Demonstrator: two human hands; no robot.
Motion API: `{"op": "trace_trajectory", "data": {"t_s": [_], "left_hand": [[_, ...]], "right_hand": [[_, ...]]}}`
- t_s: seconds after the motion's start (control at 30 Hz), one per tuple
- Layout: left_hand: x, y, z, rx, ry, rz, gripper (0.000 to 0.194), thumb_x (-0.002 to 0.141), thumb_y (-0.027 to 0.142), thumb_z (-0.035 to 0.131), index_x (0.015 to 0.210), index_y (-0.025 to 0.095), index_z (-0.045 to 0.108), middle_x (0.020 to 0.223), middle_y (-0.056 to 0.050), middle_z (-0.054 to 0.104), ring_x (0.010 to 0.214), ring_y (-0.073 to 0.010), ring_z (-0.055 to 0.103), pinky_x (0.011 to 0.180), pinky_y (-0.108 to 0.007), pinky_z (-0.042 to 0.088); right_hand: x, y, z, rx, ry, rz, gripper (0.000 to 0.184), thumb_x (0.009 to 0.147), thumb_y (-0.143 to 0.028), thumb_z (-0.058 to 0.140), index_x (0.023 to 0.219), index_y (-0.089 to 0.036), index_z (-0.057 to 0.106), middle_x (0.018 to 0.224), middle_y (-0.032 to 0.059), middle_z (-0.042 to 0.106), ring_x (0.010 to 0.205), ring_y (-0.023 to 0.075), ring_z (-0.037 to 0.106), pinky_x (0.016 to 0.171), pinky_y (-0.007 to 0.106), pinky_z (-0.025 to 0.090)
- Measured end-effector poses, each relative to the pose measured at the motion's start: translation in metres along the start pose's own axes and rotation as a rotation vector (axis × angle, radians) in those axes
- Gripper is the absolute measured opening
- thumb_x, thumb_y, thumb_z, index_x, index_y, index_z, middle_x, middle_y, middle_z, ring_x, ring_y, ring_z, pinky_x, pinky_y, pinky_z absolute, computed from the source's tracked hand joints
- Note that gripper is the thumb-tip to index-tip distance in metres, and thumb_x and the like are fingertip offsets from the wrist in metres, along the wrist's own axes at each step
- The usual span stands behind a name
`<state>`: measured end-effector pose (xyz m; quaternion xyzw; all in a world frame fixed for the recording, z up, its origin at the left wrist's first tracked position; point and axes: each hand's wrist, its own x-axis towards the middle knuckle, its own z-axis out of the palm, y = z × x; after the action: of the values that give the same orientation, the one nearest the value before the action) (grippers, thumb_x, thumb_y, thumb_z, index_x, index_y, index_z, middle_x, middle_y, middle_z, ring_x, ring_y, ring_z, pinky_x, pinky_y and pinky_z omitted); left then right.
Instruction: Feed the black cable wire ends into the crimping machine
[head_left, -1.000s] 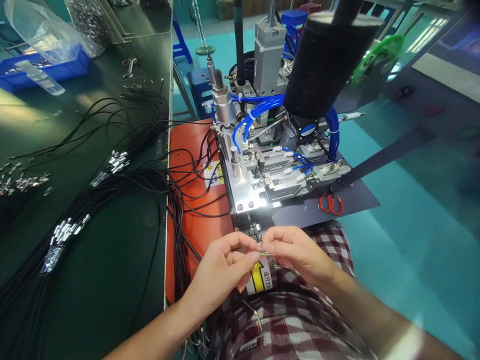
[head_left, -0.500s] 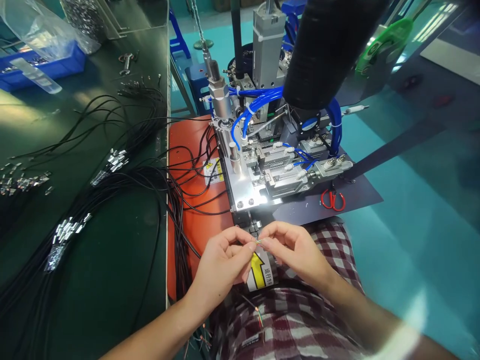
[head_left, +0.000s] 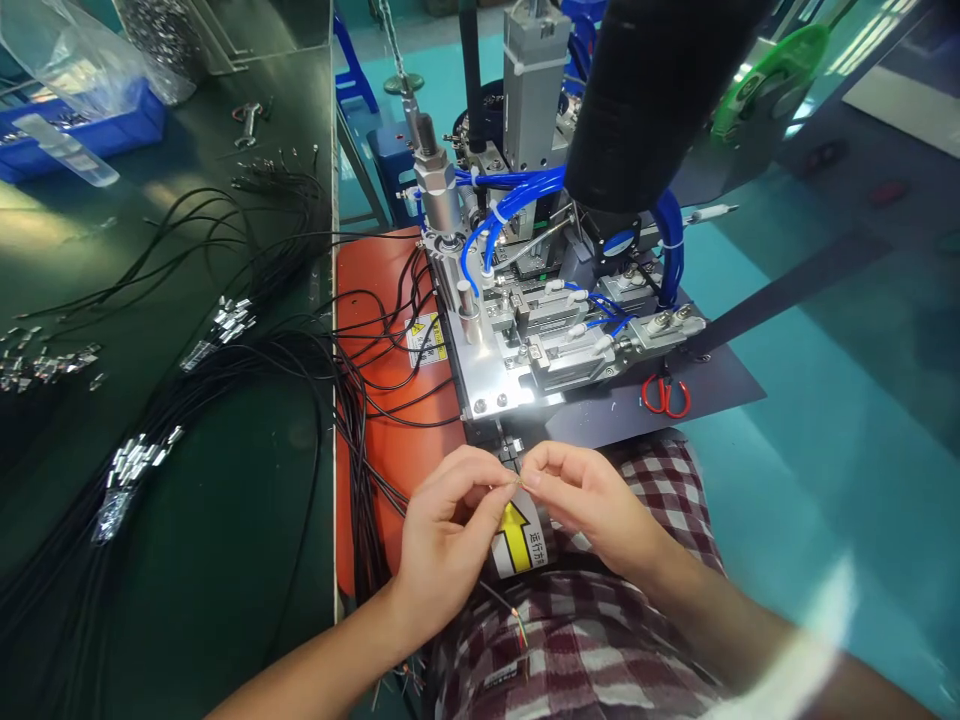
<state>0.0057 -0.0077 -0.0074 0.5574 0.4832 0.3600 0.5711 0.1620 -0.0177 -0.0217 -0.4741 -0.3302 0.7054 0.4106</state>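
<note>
My left hand and my right hand meet fingertip to fingertip above my lap. Each pinches with thumb and forefinger on a tiny, thin piece that looks like wire ends; the fingers cover most of it. Just behind the fingertips is a small dark metal fixture at the machine's front. Under my hands a white label with a yellow arrow shows. A black cable end with bare coloured wires hangs over the checked cloth on my lap.
Ahead stands a metal machine with blue air tubes. Red-handled scissors lie to its right. Black cables run across the orange surface to the dark green table, where bundled metal connectors and a blue bin sit.
My left hand has rolled slightly, its lower fingers now tucked behind. The fingertips have drawn closer together, and less of the thin piece shows between them.
</note>
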Motion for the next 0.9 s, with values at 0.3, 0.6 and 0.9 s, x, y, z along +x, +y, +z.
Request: {"op": "trace_trajectory", "data": {"t_s": [0.3,0.6,0.9], "left_hand": [[0.016,0.0,-0.016,0.549,-0.132,0.208,0.012,0.089,0.015,0.051,0.094,0.019,0.061,0.084,-0.002,0.057,0.077,-0.0137,0.055,0.07,-0.023,0.044],[0.023,-0.021,-0.024,0.692,-0.184,0.467,0.027,0.091,0.007,0.044,0.108,0.017,0.063,0.09,-0.004,0.052,0.083,-0.0124,0.057,0.072,-0.021,0.048],[0.026,-0.025,-0.022,0.818,-0.21,0.557,0.031,0.089,0.008,0.044,0.115,0.013,0.062,0.092,-0.006,0.052,0.077,-0.014,0.057,0.066,-0.023,0.05]], "right_hand": [[0.015,0.003,-0.012,-0.073,0.057,-0.033,0.03,0.074,-0.043,0.067,0.067,-0.017,0.053,0.05,-0.0088,0.039,0.044,0.0062,0.028,0.043,0.022,0.02],[0.031,0.013,-0.027,-0.186,0.046,-0.058,0.027,0.079,-0.041,0.063,0.069,-0.017,0.055,0.049,-0.0078,0.043,0.043,0.0076,0.035,0.045,0.023,0.025],[0.036,0.012,-0.034,-0.223,0.046,-0.047,0.024,0.08,-0.039,0.061,0.069,-0.018,0.054,0.049,-0.0078,0.043,0.043,0.0079,0.036,0.044,0.024,0.026]]}}
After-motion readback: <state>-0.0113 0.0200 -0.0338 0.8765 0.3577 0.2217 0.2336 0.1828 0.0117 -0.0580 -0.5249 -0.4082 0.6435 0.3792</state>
